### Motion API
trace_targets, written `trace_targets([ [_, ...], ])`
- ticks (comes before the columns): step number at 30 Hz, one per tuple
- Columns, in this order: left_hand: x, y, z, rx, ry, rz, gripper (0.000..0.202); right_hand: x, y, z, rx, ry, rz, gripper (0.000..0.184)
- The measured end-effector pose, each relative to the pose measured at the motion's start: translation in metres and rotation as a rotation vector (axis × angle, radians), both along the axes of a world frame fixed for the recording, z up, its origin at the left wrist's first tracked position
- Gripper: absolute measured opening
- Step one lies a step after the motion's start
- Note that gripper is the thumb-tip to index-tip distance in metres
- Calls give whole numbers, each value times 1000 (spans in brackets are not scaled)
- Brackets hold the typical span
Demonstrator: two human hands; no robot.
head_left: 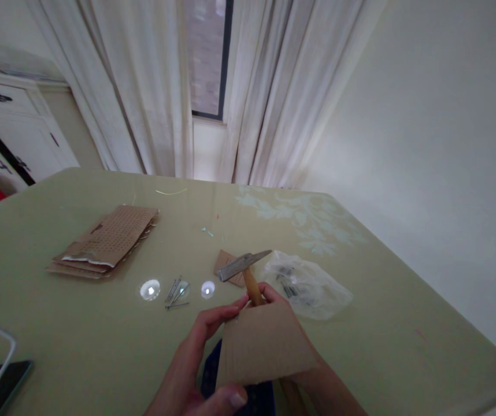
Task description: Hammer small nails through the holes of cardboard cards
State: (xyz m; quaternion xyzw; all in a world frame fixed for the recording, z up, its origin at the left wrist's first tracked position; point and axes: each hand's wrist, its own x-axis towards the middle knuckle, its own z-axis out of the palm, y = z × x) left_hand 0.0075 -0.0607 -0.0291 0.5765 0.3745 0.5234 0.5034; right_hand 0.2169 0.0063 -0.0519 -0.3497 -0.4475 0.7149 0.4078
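My left hand [193, 355] grips a piece of brown cardboard [265, 346] by its left side, thumb at the near edge and fingers along the far edge. Behind the cardboard my right hand [274, 293] is closed around the wooden handle of a hammer [253, 286]. The hammer's metal head points up and away, over a small brown card piece [222, 263] with holes. Most of my right hand is hidden by the cardboard. A dark blue thing [210, 370] shows below the cardboard; its kind is unclear. Left of the hands lie several loose nails [176, 293].
A clear plastic bag [317, 289] with nails inside lies to the right. Stacked perforated brown cardboard [113, 237] rests at the left. A dark flat device [0, 384] with a white cable [11, 341] is at the near left. Small scraps [207, 231] lie farther back on the table [78, 335].
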Motion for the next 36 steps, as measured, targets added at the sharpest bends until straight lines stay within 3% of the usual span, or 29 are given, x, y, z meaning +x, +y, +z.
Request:
trace_targets([
  [6, -2, 2, -9, 33, -32, -75, 76, -8, 6, 15, -105, -48, -95, 47],
  [12, 0, 6, -27, 62, -48, -133, 87, -6, 5, 9, -50, -109, -100, 46],
  [21, -3, 0, -3, -30, -25, -82, 84, -4, 6, 13, -89, -110, -108, 46],
  [26, -5, 0, 2, -36, 12, -67, 82, -3, 9, 22, -103, -109, -109, 45],
  [32, -12, -2, 1, -70, 119, -12, 81, 1, 5, 31, -115, -84, -3, 52],
  [36, -23, -1, 13, -131, 138, -65, 88, 2, 1, 36, -64, -105, -14, 52],
])
